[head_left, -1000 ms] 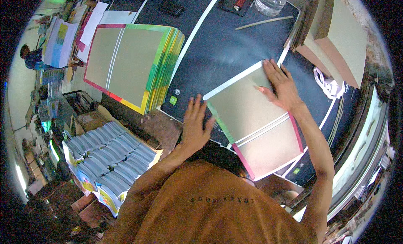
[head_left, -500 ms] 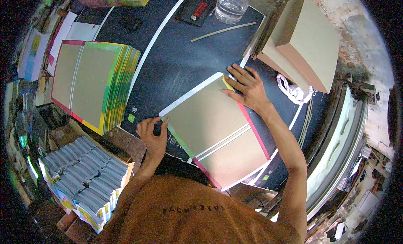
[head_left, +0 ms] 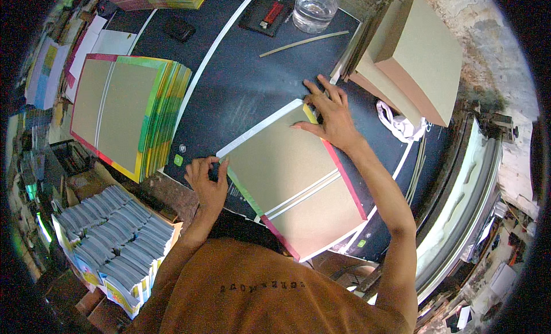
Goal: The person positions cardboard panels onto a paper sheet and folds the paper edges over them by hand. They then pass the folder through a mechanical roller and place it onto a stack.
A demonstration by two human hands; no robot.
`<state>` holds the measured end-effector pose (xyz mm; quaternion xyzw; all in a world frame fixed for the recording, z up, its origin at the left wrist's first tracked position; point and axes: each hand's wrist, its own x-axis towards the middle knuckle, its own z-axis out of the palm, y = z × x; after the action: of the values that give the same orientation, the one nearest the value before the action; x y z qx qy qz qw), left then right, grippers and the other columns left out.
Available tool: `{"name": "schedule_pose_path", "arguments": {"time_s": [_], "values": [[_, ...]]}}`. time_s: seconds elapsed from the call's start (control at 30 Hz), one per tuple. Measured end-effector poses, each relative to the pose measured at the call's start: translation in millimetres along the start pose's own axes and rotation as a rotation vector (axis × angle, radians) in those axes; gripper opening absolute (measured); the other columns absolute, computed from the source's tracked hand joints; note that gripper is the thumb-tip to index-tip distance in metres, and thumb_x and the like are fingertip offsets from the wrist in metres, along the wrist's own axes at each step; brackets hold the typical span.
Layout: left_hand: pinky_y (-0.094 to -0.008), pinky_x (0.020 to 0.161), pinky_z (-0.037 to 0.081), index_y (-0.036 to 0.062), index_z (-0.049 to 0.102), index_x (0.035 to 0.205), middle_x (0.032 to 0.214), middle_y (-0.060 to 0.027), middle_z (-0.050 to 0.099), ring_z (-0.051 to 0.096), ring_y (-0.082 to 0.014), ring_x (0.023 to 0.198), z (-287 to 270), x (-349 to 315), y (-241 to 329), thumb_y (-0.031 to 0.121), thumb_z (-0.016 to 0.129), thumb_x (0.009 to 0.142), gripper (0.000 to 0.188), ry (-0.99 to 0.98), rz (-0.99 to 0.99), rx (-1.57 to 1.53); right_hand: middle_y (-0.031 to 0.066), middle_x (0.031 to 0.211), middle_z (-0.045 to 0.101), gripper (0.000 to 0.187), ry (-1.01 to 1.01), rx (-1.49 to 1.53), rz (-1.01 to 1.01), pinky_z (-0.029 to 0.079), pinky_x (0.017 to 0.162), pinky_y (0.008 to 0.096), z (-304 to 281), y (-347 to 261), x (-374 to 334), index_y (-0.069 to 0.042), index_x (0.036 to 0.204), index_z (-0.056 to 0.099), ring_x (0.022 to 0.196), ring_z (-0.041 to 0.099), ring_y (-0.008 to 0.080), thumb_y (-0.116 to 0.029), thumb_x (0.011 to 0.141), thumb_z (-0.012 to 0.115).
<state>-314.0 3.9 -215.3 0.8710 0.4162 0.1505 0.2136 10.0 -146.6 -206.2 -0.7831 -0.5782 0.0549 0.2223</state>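
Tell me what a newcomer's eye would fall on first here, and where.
Probably the tan panel in the middle, edged in white, green, yellow and red, with the left hand at its left corner and the right hand near its top one. Next might come the bright green-and-yellow side of the stack at left, then the big tan boards at upper right.

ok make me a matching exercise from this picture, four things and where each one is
1. left hand
2. right hand
3. clear water container
4. grey-blue bundles

A. inside an open box
B. at the yellow-edged corner of the board
C. at the corner where white and green edges meet
D. near a small red item

Pairs: 1-C, 2-B, 3-D, 4-A
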Motion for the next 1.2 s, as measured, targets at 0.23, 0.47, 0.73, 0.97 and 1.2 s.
{"name": "schedule_pose_path", "arguments": {"time_s": [0.23, 0.47, 0.73, 0.97, 1.2], "values": [[-0.0502, 0.087, 0.038, 0.0122, 0.067, 0.105, 0.101, -0.0104, 0.061, 0.055, -0.0318, 0.1, -14, 22, -8, 0.033, 0.06, 0.099, 0.023, -0.167, 0.129, 0.217, 0.015, 0.162, 0.033, 0.077, -0.077, -0.094, 0.055, 0.02, 0.112, 0.0691, 10, -6, 14, -0.012, 0.103, 0.064, 0.151, 0.02, 0.0447, -0.074, 0.059, 0.077], [-0.0379, 0.09, 0.049, -0.0046, 0.052, 0.136, 0.108, -0.0139, 0.071, 0.063, -0.0231, 0.099, -53, 15, 5, 0.044, 0.053, 0.104, 0.058, -0.417, -0.939, -1.056, 0.0176, 0.163, 0.03, 0.081, -0.101, -0.079, 0.041, 0.019, 0.112, 0.0684, 10, -4, 14, -0.011, 0.099, 0.055, 0.151, 0.017, 0.048, -0.073, 0.053, 0.08], [-0.0446, 0.096, 0.045, 0.001, 0.063, 0.12, 0.118, -0.0112, 0.063, 0.058, -0.0275, 0.111, 4, 105, 95, 0.057, 0.07, 0.086, 0.066, -0.812, 0.253, 0.251, 0.0219, 0.165, 0.021, 0.124, -0.132, -0.055, 0.085, 0.019, 0.114, 0.0716, 7, -4, 18, -0.011, 0.144, 0.044, 0.153, 0.014, 0.0459, -0.078, 0.046, 0.081], [-0.0549, 0.101, 0.039, -0.0017, 0.059, 0.126, 0.132, -0.0155, 0.055, 0.05, -0.0294, 0.122, 42, 22, 97, 0.048, 0.066, 0.09, 0.061, -0.335, 0.534, 0.498, 0.0118, 0.164, 0.03, 0.096, -0.236, -0.267, -0.131, 0.024, 0.122, 0.0569, -4, -34, 3, -0.006, 0.154, 0.037, 0.153, 0.024, 0.0294, -0.066, 0.083, 0.062], [-0.0612, 0.117, 0.024, -0.0112, 0.044, 0.142, 0.155, -0.0315, 0.034, 0.034, -0.0473, 0.143, 35, 13, 94, 0.043, 0.058, 0.096, 0.072, -0.236, 0.542, 0.382, 0.0117, 0.159, 0.041, 0.067, -0.264, -0.124, 0.042, 0.025, 0.122, 0.0509, 18, -66, -46, -0.005, 0.148, 0.047, 0.148, 0.036, 0.0241, -0.05, 0.1, 0.049]]}}
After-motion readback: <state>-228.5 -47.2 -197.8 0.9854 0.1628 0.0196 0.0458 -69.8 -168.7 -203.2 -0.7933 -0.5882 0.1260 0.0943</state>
